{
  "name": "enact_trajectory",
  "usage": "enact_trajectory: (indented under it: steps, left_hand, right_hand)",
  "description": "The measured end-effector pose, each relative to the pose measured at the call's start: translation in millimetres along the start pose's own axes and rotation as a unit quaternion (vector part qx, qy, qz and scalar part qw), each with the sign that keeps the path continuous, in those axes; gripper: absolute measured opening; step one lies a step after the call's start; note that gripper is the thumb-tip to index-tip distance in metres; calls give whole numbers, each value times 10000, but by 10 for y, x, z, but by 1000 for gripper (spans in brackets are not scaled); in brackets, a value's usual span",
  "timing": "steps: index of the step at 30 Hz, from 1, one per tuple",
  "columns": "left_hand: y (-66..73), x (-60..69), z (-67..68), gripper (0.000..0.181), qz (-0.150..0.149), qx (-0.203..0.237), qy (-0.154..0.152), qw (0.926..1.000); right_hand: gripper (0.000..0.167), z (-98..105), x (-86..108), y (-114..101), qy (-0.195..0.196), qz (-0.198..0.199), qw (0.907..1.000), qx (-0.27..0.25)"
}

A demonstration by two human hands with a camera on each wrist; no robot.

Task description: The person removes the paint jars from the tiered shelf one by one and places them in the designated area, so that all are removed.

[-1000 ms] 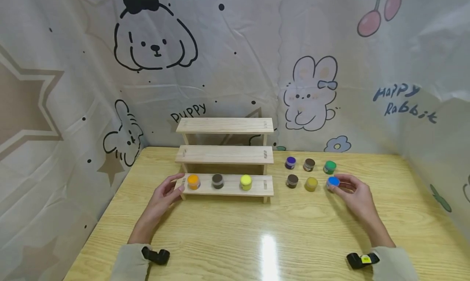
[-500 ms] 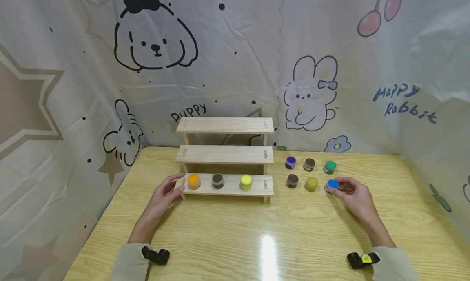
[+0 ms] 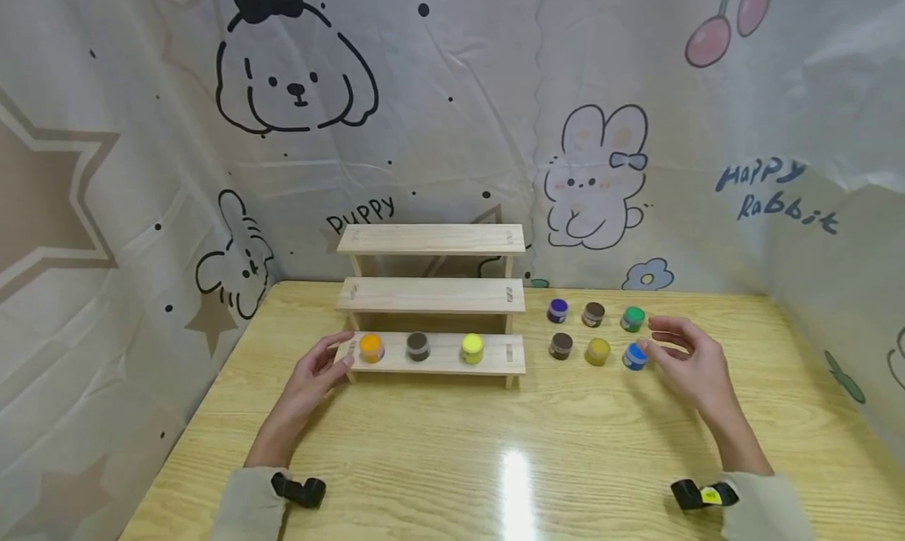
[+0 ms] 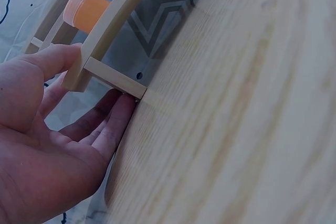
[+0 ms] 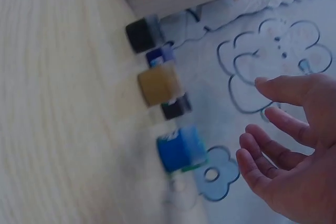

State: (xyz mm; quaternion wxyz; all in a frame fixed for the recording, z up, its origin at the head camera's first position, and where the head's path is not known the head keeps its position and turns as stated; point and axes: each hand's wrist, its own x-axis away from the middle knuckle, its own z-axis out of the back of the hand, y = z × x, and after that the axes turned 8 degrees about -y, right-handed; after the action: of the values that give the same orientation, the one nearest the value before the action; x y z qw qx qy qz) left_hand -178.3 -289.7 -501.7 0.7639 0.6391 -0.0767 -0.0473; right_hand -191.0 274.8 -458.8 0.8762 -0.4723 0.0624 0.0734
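Observation:
A three-step wooden display stand (image 3: 433,294) stands at the table's middle. My left hand (image 3: 309,374) holds the left end of its lowest step; in the left wrist view the thumb (image 4: 63,59) presses the board end and the fingers reach by the leg. On that step sit an orange paint pot (image 3: 371,348), a dark grey paint pot (image 3: 418,346) and a yellow paint pot (image 3: 472,348). My right hand (image 3: 696,366) hovers just right of a blue paint pot (image 3: 635,356), fingers relaxed and holding nothing; the right wrist view shows a gap between them.
Beside the blue pot stand a mustard pot (image 3: 597,352) and a dark brown pot (image 3: 561,345). Behind them are a purple pot (image 3: 558,311), a brown pot (image 3: 593,314) and a green pot (image 3: 632,319). A printed curtain (image 3: 452,133) hangs behind the table.
My right hand has let go of the blue paint pot and lifted slightly up and right. The pot has shifted a little left and now stands on the table. My left hand stays put.

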Motion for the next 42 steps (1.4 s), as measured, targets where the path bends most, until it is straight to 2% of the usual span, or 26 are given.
enact_trajectory:
  steps: [3, 10, 16, 23, 30, 37, 42]
  left_hand:
    - [-9, -3, 5, 53, -21, 65, -42, 10000]
    - [-25, -24, 6, 54, 30, 16, -38, 10000]
    - [0, -22, 13, 54, 19, -41, -22, 10000]
    - [39, 22, -9, 54, 123, -113, -36, 9999]
    - [45, 11, -14, 54, 158, -143, -12, 9998]
    - [9, -5, -2, 54, 105, -36, -57, 9999]
    - [-2, -14, 1, 54, 63, -3, -52, 10000]
  right_hand:
    - [44, -38, 1, -139, 65, 316, 9990, -293]
    - [43, -181, 11, -441, -99, 1017, 9908, -891]
    - [40, -338, 7, -589, -321, 1302, 9839, -1183]
    - [42, -600, 16, -714, -670, 1347, 9819, -1155]
    - [41, -873, -97, -909, -949, 1491, 9766, -1225]
    - [40, -1133, -184, -1037, -1190, 1305, 9710, -1609]
    - [38, -1313, -221, -1069, -1273, 1312, 9676, -1743]
